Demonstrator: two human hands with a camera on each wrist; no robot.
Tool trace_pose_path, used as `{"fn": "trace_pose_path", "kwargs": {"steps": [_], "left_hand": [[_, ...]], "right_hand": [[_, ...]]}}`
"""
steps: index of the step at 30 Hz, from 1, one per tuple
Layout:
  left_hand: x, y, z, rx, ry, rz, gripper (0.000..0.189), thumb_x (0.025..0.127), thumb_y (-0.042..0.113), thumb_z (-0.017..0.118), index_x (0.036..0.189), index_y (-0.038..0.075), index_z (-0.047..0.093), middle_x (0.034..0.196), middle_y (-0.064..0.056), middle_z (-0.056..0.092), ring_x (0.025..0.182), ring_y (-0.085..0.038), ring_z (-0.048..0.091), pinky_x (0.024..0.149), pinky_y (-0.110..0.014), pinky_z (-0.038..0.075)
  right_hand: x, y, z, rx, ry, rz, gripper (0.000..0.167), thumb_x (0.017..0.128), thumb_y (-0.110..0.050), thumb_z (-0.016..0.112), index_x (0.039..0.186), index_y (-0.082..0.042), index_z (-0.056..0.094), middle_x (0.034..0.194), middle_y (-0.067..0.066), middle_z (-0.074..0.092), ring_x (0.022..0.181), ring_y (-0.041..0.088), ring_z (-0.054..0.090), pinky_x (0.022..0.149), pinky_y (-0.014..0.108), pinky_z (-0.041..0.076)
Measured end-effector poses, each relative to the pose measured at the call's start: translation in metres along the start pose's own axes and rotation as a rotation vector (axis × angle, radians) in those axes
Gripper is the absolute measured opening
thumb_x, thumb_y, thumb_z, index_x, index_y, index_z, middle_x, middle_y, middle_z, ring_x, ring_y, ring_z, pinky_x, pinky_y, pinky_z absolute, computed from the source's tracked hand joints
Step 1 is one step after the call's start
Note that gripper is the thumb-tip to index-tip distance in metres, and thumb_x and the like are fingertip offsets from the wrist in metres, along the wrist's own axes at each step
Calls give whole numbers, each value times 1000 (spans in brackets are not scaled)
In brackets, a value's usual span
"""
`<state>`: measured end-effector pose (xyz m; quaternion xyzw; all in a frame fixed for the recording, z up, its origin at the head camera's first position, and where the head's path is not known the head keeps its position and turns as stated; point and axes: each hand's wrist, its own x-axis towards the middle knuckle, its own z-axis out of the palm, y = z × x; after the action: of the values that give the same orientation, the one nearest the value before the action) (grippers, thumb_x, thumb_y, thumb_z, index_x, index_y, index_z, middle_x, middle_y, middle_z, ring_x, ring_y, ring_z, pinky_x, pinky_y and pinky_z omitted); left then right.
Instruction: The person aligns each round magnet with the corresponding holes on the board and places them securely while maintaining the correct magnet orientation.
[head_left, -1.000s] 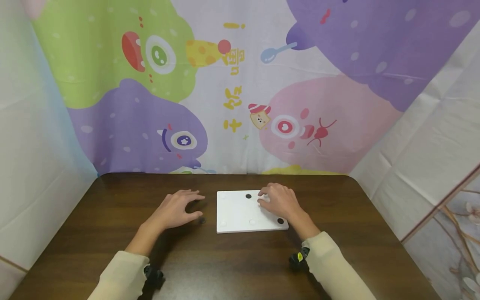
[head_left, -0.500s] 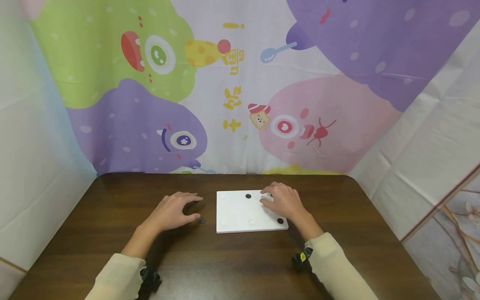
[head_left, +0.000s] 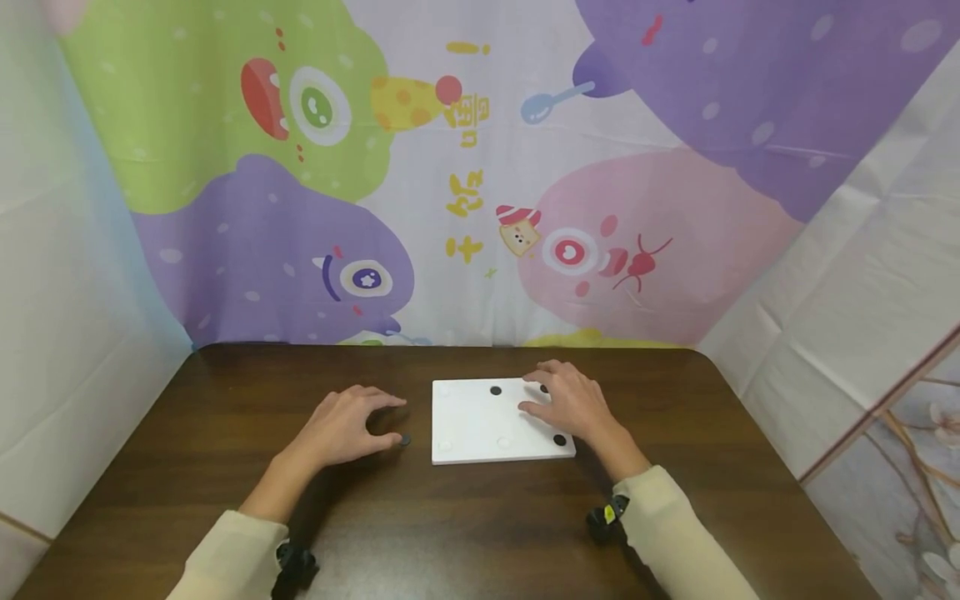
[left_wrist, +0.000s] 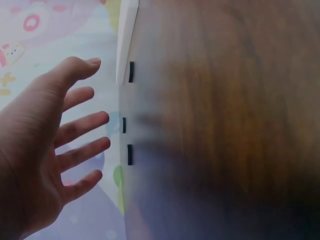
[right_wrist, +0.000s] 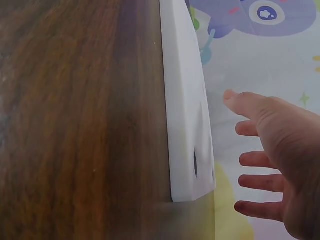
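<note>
Backdrop lettering (head_left: 469, 143) reads "干饭噜!" sideways, right hand (head_left: 576, 403) over white board (head_left: 468, 421).

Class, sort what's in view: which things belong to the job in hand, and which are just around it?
Job, probably: white board; black discs set in it; loose black discs near the left hand.
Surroundings only: wood-grain table; cartoon backdrop; wrist cameras.

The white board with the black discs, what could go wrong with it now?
The left hand is near three loose black discs on the brown table, so it might bump one and send it sliding. Those discs are dark on dark wood, so one could perhaps get missed. The right hand is over the white board, so it might nudge the board out of place.
</note>
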<state>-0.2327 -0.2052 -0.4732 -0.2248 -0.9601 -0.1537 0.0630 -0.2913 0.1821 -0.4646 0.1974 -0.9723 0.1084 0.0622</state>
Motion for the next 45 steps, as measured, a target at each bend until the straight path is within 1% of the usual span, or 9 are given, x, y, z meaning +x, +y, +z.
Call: {"fn": "trace_pose_path", "kwargs": {"steps": [6,12,18,21,27,34,37,40,45], "left_hand": [[-2,5,2,13,7,23,50,92,45,88,136,22,83,134,-10,83,123,-37,77,90,-58,60],[-3,9,6,28,14,38,49,90,43,89,134,24,84,132,-10,84,122,-37,77,91,-63,59],[-3,9,9,23,-19,34,48,90,41,90,134,23,84,136,-14,81,126,-41,76,93,-63,59],[-2,9,11,18,-37,33,48,90,41,90,135,24,83,136,-13,80,126,-40,76,93,-62,59],[-1,9,12,11,-49,53,49,91,40,91,137,25,82,130,-9,80,121,-36,77,89,-57,60],[-1,10,12,11,-55,63,46,92,38,92,135,26,83,123,-5,81,110,-28,76,81,-47,56],[-1,10,11,3,-62,67,44,93,36,92,135,25,84,121,-4,81,109,-27,75,82,-47,56],[-1,10,11,-5,-71,68,42,95,35,91,134,24,84,121,-4,81,111,-28,75,84,-49,57],[-1,9,11,9,-70,86,37,96,32,90,132,24,85,121,-5,82,113,-30,76,84,-50,59]], "right_hand": [[-1,4,4,-18,-28,-6,60,100,-53,82,150,-21,74,164,18,63,143,41,65,100,65,64],[-3,5,4,-12,-52,-3,66,101,-56,79,157,-22,68,167,20,60,145,42,63,101,68,64],[-3,8,5,-17,-78,4,65,101,-56,77,155,-22,69,167,20,59,145,42,63,100,67,64],[-3,10,6,-22,-95,7,64,101,-57,77,155,-21,70,167,20,58,144,42,63,99,67,64],[-5,12,8,-9,-133,27,66,100,-58,78,155,-22,70,167,21,58,144,43,63,97,69,63],[-6,14,10,-5,-161,39,67,100,-58,78,156,-23,69,167,22,59,144,44,64,99,72,61],[-6,13,10,-2,-162,40,67,99,-58,78,156,-22,70,166,22,60,142,44,65,98,72,61],[-6,13,10,3,-161,40,66,99,-58,78,155,-22,70,164,22,61,141,44,67,98,71,62],[-6,12,10,8,-165,40,66,99,-58,79,153,-21,72,164,22,62,140,44,67,98,71,62]]}}
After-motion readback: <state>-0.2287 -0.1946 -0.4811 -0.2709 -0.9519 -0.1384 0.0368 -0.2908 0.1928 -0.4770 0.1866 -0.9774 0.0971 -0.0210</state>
